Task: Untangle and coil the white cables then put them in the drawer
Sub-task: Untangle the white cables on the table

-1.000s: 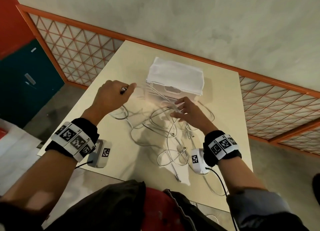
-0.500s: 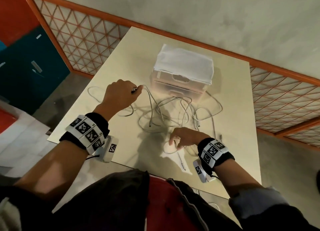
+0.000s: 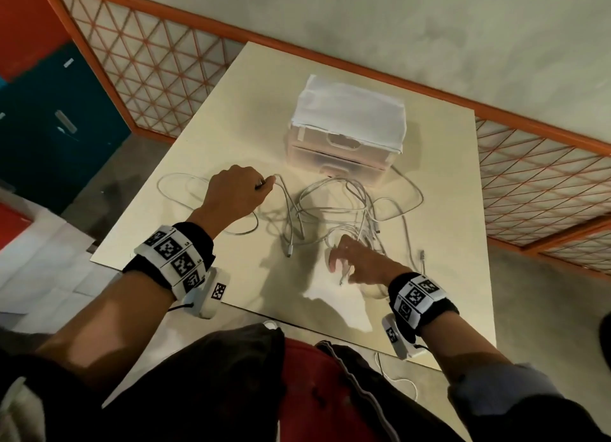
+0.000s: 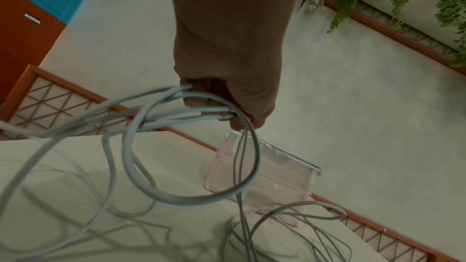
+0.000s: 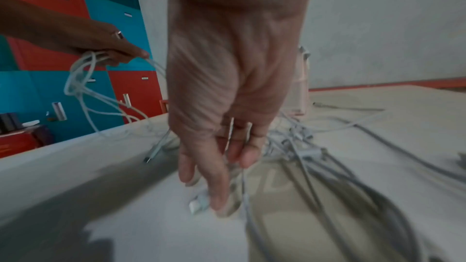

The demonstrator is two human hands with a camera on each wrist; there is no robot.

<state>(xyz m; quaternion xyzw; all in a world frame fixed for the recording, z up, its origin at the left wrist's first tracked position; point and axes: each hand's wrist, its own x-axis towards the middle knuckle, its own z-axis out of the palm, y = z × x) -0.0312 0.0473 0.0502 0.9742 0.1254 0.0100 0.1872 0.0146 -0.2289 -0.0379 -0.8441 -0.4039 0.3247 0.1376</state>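
Several white cables (image 3: 334, 206) lie tangled on the cream table (image 3: 238, 104), in front of a clear two-drawer unit (image 3: 340, 158); both drawers look closed. My left hand (image 3: 259, 187) is left of the tangle and grips a few loops of cable (image 4: 191, 166) in its curled fingers (image 4: 201, 103). My right hand (image 3: 337, 263) is near the table's front edge. Its fingers (image 5: 214, 190) reach down almost straight and touch a cable's white plug (image 5: 198, 205) on the table. A strand runs between two of its fingers.
A white cloth (image 3: 350, 110) covers the top of the drawer unit. One loose plug (image 3: 422, 254) lies right of my right hand. An orange lattice rail (image 3: 148, 61) runs behind the table, and blue and red lockers (image 3: 49, 127) stand at the left.
My right hand drew back from the drawer front to the near edge and spread its fingers. The tangle stretched out across the table. My left hand kept hold of its loops.
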